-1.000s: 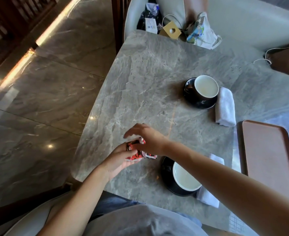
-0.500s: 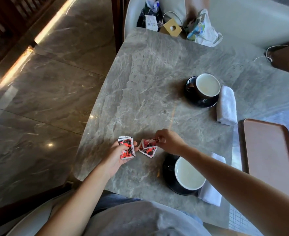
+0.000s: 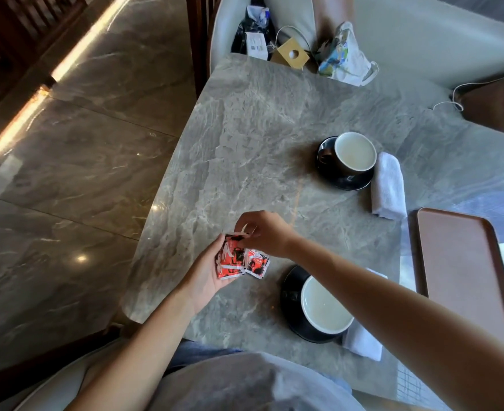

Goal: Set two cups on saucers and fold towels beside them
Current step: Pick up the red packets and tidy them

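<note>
The near cup [image 3: 323,307] is sitting on the near saucer [image 3: 289,292] at the bench [image 3: 259,143] edge closest to the person. The near towel [image 3: 363,341] is lying against that saucer just right of the near cup, partly hidden by the right forearm. Beyond the near cup, the far cup [image 3: 354,152] is standing on the far saucer [image 3: 348,183], with the far towel [image 3: 388,186] folded just beside it. Left of the near cup, the left grip [image 3: 209,271] is cradling a stack of red packets [image 3: 231,258], fingers curled round them. The right grip [image 3: 267,234] is pinching the top edge of that stack. A loose packet [image 3: 256,264] is lying on the bench between the stack and the near cup. Right of the near cup, a brown tray [image 3: 464,271] is resting on the bench.
</note>
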